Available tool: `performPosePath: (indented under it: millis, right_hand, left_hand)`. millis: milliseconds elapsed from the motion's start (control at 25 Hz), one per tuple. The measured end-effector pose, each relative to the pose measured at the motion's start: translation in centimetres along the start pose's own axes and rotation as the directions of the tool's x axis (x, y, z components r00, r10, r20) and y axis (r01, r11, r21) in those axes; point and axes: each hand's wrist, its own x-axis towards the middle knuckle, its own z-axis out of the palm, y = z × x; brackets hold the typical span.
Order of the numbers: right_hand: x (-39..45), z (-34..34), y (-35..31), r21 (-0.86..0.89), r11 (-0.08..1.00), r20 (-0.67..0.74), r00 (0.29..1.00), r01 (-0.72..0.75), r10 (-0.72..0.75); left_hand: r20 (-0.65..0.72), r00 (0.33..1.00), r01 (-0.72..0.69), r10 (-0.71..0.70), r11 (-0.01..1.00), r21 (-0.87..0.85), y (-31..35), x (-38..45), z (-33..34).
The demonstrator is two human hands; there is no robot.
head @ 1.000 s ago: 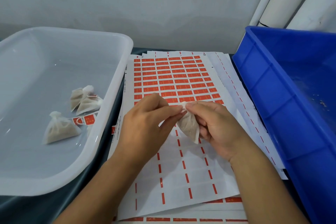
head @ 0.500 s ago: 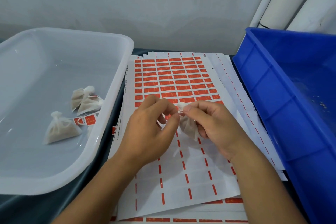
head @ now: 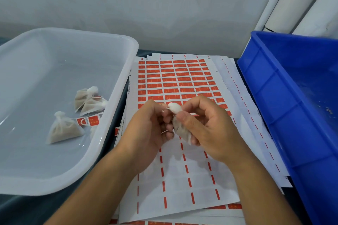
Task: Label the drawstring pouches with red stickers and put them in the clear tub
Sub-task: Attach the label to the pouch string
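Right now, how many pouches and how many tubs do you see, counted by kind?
Pouches in the clear tub: 3 ()
Pouch held by left hand and right hand: 1
Tubs: 2, clear and blue
Total: 6

Over a sticker sheet (head: pixel 175 82) on the bench, the right hand (head: pixel 206 129) pinches a small drawstring pouch (head: pixel 180 128) while the left hand (head: pixel 148 133) holds its string. Three pouches (head: pixel 64 129) lie in the clear tub (head: pixel 117 107) at left; a blue bin (head: pixel 285 106) stands right.
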Motion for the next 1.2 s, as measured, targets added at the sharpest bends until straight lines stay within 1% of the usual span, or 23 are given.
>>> performPosePath:
  millis: [80,160,320,520,560,640,720,840,1000,1080,1200]
  right_hand:
    - [0.1,-0.1,0.0,0.041,0.999,-0.009,1.000,0.008,-0.007]
    - [0.1,-0.1,0.1,0.045,0.999,0.009,1.000,0.003,-0.003]
    - [0.1,0.1,0.2,-0.042,0.999,0.022,1.000,-0.005,0.006]
    - [0.1,-0.4,0.5,-0.178,0.984,0.016,1.000,-0.002,0.005]
    - [0.1,-0.3,0.6,-0.222,0.975,0.005,1.000,0.006,-0.005]
    - [0.1,-0.2,0.8,-0.305,0.952,-0.021,1.000,0.015,-0.022]
    - [0.1,-0.1,1.0,-0.341,0.940,-0.023,0.999,0.019,-0.028]
    - [0.1,0.2,1.2,-0.343,0.939,0.001,0.999,0.032,-0.034]
    - [0.3,0.4,1.2,-0.340,0.940,0.003,0.999,0.042,-0.044]
    - [0.3,0.4,1.2,-0.328,0.945,0.001,1.000,0.018,-0.019]
    - [0.3,-0.2,1.2,-0.268,0.961,0.012,0.997,-0.066,0.072]
  left_hand:
    - [0.020,1.000,0.002,-0.001,0.999,-0.049,0.0,-0.1,-0.1]
    - [0.016,1.000,-0.001,0.003,0.996,-0.085,0.0,0.0,-0.1]
    - [-0.039,0.997,-0.074,0.069,0.984,-0.163,0.3,0.2,-0.3]
    - [-0.127,0.979,-0.178,0.160,0.974,-0.139,0.3,0.6,-0.6]
    - [-0.135,0.976,-0.187,0.171,0.976,-0.110,0.2,0.6,-0.5]
    - [-0.154,0.969,-0.191,0.195,0.981,0.039,0.0,0.5,-0.2]
    - [-0.163,0.966,-0.177,0.200,0.974,0.144,-0.1,0.5,0.1]
    - [-0.148,0.969,-0.180,0.199,0.975,0.133,-0.2,0.4,0.3]
    - [-0.120,0.962,-0.234,0.244,0.968,0.086,0.0,0.4,-0.1]
    - [-0.109,0.960,-0.242,0.258,0.960,0.140,-0.2,0.5,-0.4]
    - [-0.140,0.948,-0.236,0.287,0.924,0.300,-0.8,0.9,-0.7]
